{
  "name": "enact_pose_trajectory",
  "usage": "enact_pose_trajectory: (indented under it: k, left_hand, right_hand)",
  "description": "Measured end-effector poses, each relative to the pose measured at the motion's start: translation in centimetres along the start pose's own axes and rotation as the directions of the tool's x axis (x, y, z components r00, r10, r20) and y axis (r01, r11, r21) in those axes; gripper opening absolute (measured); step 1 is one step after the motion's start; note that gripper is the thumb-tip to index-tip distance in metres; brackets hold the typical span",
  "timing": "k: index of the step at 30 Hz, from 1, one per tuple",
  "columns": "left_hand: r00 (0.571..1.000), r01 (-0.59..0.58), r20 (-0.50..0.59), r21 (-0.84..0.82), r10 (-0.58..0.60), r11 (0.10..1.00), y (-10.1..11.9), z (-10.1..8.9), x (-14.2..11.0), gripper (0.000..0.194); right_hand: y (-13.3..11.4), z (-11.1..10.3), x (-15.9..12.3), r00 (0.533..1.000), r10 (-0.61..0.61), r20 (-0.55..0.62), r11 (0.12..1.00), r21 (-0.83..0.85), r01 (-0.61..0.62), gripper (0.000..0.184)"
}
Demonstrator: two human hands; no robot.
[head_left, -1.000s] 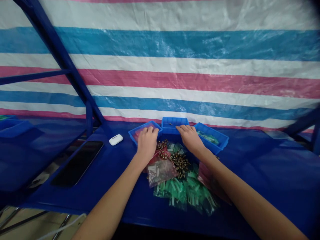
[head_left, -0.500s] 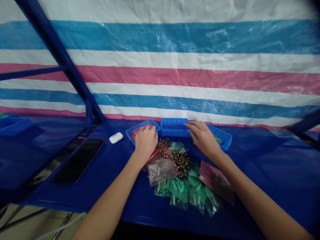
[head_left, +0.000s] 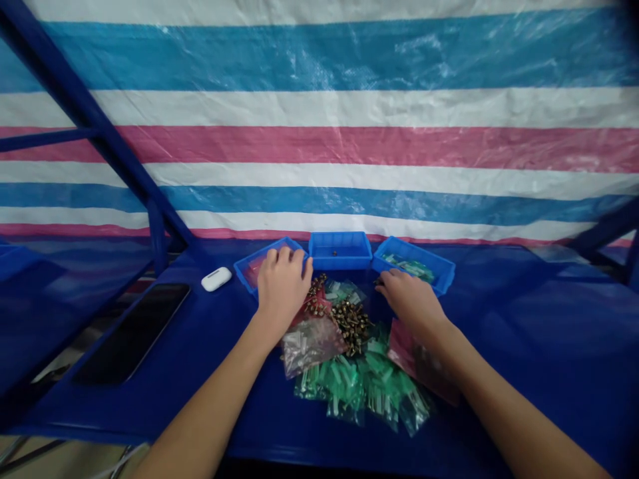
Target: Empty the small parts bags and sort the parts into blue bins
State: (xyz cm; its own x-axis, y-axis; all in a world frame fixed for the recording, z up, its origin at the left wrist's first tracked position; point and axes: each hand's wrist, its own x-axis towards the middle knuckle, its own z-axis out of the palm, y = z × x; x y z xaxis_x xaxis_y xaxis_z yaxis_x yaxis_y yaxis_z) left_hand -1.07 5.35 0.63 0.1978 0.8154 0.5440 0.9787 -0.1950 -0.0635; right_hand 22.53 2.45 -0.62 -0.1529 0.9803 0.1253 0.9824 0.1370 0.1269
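Observation:
My left hand (head_left: 282, 286) rests at the front right edge of the left blue bin (head_left: 243, 274), fingers apart over the pink bags inside. Beside the right blue bin (head_left: 440, 283), my right hand (head_left: 412, 298) is low over the table with its fingertips pinched together. A small dark bit shows at those fingertips, too small to name. The middle blue bin (head_left: 339, 262) stands between the hands with one tiny dark piece on its floor. Between my wrists lies a heap of brass-coloured screw-like pieces (head_left: 352, 327).
Several green bags (head_left: 344, 382) lie in front of the heap, with a clear bag (head_left: 310, 342) and a pink bag (head_left: 403, 349) at its sides. A phone (head_left: 134, 332) and a white earbud case (head_left: 216, 279) are at left. Striped sheeting (head_left: 349, 146) hangs behind.
My right hand has moved from the middle bin's front edge rightward, then down beside the right bin, and its fingers have closed. My left hand stays at the left bin. The view has shifted slightly.

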Motion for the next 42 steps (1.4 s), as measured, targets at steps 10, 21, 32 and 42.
enact_pose_trajectory:
  k: [10, 21, 32, 42]
  left_hand:
    - [0.992, -0.122, -0.038, -0.105, 0.119, 0.987, 0.9, 0.1, -0.3, 0.035]
    - [0.993, -0.115, -0.042, -0.1, 0.112, 0.988, 0.6, 0.3, -0.2, 0.036]
    - [0.995, -0.097, -0.027, -0.119, 0.094, 0.988, 0.7, 0.6, -0.2, 0.035]
    - [0.989, -0.144, -0.039, -0.136, 0.14, 0.98, 1.3, 0.3, -0.4, 0.034]
  right_hand:
    - [-0.4, 0.1, 0.2, 0.974, -0.195, -0.114, 0.949, 0.229, 0.217, 0.018]
    - [2.0, -3.9, 3.9, 0.917, 0.011, -0.398, 0.987, 0.149, 0.052, 0.03]
    - [7.1, 0.2, 0.5, 0.977, -0.025, -0.212, 0.973, 0.218, 0.072, 0.016]
    - [2.8, -0.8, -1.4, 0.991, 0.022, -0.131, 1.0, 0.003, -0.022, 0.015]
